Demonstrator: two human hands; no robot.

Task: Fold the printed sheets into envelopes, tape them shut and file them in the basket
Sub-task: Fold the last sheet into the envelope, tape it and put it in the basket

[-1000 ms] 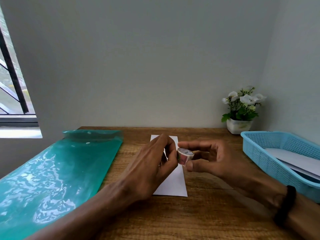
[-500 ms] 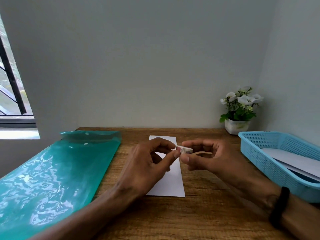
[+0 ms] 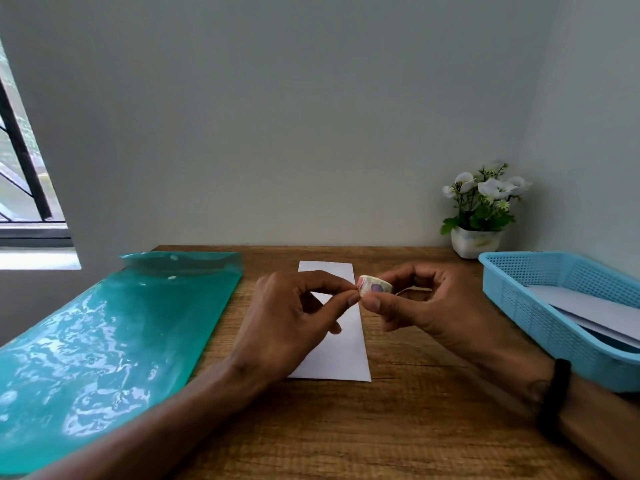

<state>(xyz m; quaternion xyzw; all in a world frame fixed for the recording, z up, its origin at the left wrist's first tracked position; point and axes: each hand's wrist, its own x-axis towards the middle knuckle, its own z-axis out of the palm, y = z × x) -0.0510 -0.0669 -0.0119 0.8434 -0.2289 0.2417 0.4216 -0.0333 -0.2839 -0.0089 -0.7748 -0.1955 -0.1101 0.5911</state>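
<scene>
Tape roll (image 3: 375, 288): held in right hand (image 3: 426, 308) grip, thumb and fingers curled round it. Left hand (image 3: 294, 323) grip pinched at its edge. Folded sheet (image 3: 337, 344): on worktop (image 3: 398, 427) directly beneath; basket (image 3: 540, 306) right of them.

Folded white sheet (image 3: 346, 344) on the table: middle and lower-left part hidden behind the left hand (image 3: 284, 323); any print on it not discernible. Small tape roll (image 3: 375, 289): partly covered by fingertips of the right hand (image 3: 426, 306), pattern too small to read; loose end at 9 o'clock of the roll too fine to make out. Teal plastic folder (image 3: 104, 344): cut off by the frame's left and bottom edges. Blue basket (image 3: 540, 306) at 3 o'clock: cut off by the right edge, white papers (image 3: 595, 306) inside only partly visible. Window (image 3: 20, 174) at 9 o'clock: cropped, view beyond blurred.
</scene>
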